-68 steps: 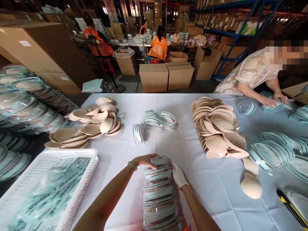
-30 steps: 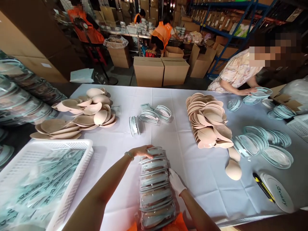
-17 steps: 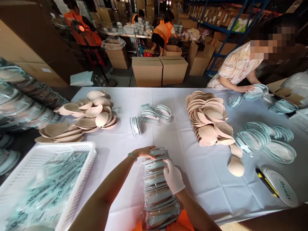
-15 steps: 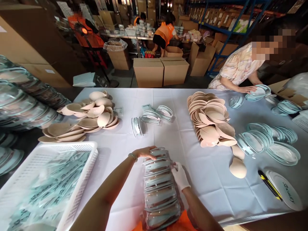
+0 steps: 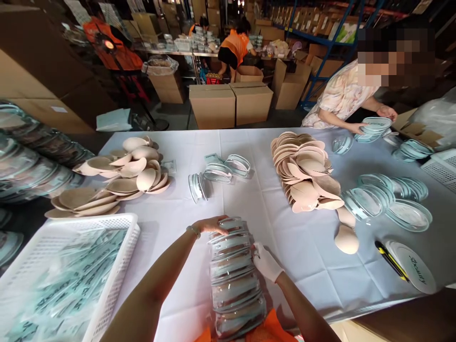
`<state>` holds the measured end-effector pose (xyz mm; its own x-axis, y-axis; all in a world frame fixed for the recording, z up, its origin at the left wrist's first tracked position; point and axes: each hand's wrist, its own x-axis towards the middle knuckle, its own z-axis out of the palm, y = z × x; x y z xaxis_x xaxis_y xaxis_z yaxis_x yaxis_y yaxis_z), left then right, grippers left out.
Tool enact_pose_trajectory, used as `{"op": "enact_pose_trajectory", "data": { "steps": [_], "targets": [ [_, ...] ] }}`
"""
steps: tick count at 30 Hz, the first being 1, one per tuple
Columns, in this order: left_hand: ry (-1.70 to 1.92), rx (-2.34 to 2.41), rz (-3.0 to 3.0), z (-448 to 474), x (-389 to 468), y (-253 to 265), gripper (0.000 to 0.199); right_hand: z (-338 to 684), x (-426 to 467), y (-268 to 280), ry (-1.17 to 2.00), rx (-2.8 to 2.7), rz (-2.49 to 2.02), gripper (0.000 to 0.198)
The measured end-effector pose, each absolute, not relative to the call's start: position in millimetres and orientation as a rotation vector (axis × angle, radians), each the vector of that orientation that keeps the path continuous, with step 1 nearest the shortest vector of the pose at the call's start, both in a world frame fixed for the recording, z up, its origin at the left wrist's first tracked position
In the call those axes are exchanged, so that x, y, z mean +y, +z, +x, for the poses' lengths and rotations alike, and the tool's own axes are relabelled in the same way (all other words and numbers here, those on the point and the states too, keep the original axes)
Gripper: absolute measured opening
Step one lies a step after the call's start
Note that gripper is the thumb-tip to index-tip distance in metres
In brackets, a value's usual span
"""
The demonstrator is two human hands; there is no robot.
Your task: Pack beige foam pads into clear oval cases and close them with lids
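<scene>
A row of clear plastic cases [image 5: 235, 275], packed face to face with beige pieces showing inside, runs from the table's edge toward my body. My bare left hand [image 5: 213, 225], a bracelet at its wrist, grips the far end of that row. Against the right side of the row, my white-gloved right hand [image 5: 265, 261] has its fingers curled, with the fingertips partly hidden. Beyond my hands are some loose clear cases [image 5: 218, 173], a few standing on edge. A heap of beige moulded cups [image 5: 301, 166] lies to the right, and another pile of cups [image 5: 133, 168] to the left.
A white basket [image 5: 133, 232] of printed pale-green packets stands at left. More clear cases [image 5: 370, 202], a yellow-black box cutter [image 5: 392, 261] and a white oval lid [image 5: 415, 266] lie at right. A co-worker [image 5: 338, 99] handles cases at the far right corner.
The view has shifted slightly to the right. My hands keep nearly the same hold on the row. The co-worker's hands have come together around a case.
</scene>
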<state>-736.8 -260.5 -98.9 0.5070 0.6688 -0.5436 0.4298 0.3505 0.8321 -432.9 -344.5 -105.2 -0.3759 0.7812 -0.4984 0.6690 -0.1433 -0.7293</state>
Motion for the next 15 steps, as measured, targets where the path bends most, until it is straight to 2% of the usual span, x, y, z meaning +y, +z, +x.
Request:
{"op": "enact_pose_trajectory", "data": {
  "steps": [5, 9, 11, 15],
  "targets": [
    [0.2, 1.097, 1.29, -737, -263, -105, 0.09, -456, -345, -72, 1.354, -2.372, -1.85, 0.036],
    [0.168, 1.088, 1.323, -730, -264, -99, 0.091, -446, -338, -86, 1.491, -2.219, -2.008, 0.03],
    [0.115, 1.093, 1.371, -725, -263, -96, 0.098, -436, -337, -91, 1.504, -2.189, -2.042, 0.029],
    [0.115, 1.181, 1.53, -720, -262, -98, 0.107, -434, -347, -73, 1.431, -2.256, -1.983, 0.031]
  ]
}}
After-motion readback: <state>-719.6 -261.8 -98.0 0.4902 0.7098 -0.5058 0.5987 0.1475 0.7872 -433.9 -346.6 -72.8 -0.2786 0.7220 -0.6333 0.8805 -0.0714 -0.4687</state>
